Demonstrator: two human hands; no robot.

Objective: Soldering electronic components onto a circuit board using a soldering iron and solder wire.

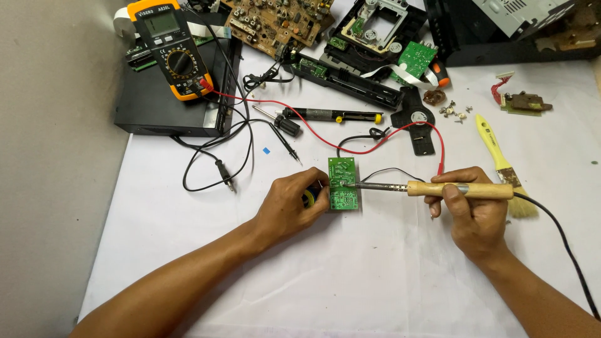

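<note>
White cloth covers the tabletop [375,275], its far edge crowded with circuit boards and parts; near the middle lies a small green circuit board [344,183]; the left hand [291,206] pinches its left edge, fingers closed on it; the right hand [472,209] is wrapped around the wooden handle of a soldering iron [438,188], whose tip touches the board; a yellow multimeter [169,47] sits on a black box [169,106] at the far-left corner; a yellow-handled brush [501,164] lies just beyond the right hand.
</note>
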